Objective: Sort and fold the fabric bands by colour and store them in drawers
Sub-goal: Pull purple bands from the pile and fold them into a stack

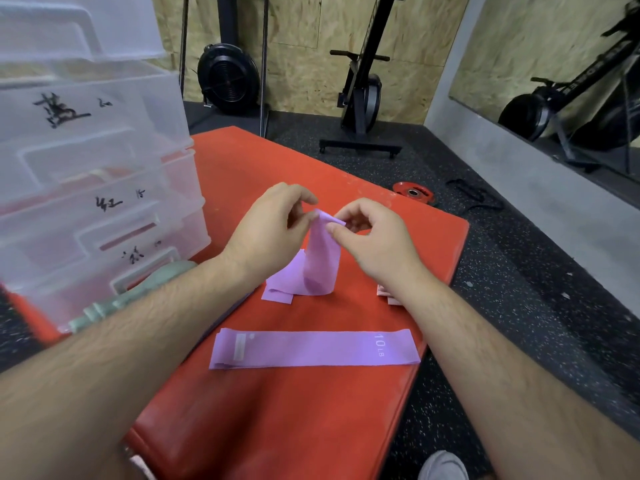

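Red mat (pixel 311 410), both hands pinching lifted purple band (pixel 320 261)

The person's body, as visible. Left hand (pixel 273 226) and right hand (pixel 374 237): bare. Left forearm (pixel 145 337) and right forearm (pixel 491 344): bare along their whole visible length, covered with fine hair. At the lower edge: the rounded toe of a pale grey shoe (pixel 443 465), partly cut off.

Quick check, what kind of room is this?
Probably a gym: a fan-wheel exercise machine stands behind, a red weight plate lies on the rubber floor, and the flat purple band reads 10 LB.
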